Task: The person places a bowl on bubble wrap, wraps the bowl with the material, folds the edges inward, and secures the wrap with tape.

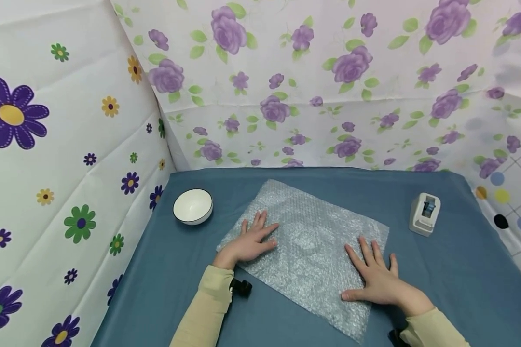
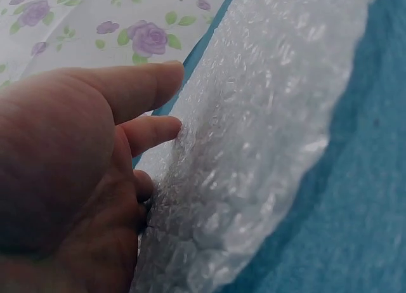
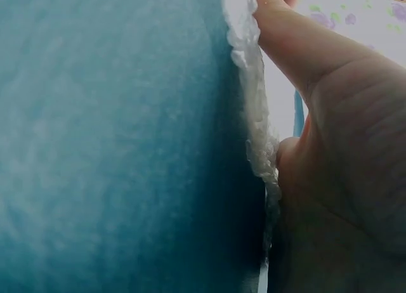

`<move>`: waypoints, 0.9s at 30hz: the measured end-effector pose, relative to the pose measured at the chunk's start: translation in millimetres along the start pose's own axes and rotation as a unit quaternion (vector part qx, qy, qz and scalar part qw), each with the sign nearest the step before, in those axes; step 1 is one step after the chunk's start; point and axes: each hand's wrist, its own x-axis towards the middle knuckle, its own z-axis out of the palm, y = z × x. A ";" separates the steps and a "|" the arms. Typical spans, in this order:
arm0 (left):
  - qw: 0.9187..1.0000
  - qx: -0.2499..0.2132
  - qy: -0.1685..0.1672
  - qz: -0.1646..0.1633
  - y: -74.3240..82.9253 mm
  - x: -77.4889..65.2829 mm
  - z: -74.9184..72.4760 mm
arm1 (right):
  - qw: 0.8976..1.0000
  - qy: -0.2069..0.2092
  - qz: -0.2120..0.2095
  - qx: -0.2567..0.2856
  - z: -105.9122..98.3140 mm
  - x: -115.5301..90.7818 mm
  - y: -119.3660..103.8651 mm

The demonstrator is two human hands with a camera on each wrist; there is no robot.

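A sheet of bubble wrap (image 1: 312, 241) lies flat and slightly askew on the blue cloth. My left hand (image 1: 251, 241) rests on its left part with the fingers spread. Near the right edge of the sheet, my right hand (image 1: 375, 277) lies with straight, spread fingers. In the left wrist view the fingertips of the left hand (image 2: 76, 153) touch the bubbly surface of the bubble wrap (image 2: 254, 115). The right wrist view has the right hand (image 3: 342, 128) beside the edge of the bubble wrap (image 3: 254, 115).
A white bowl with a dark rim (image 1: 193, 206) stands on the blue cloth (image 1: 147, 289) at the left. To the right is a small white tape dispenser (image 1: 425, 214). Flowered sheets (image 1: 260, 135) rise behind and at the sides of the table.
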 end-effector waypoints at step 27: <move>0.998 0.013 0.012 -0.059 16.0 3.4 8.5 | 0.998 0.045 -0.008 0.034 -16.3 16.2 -12.5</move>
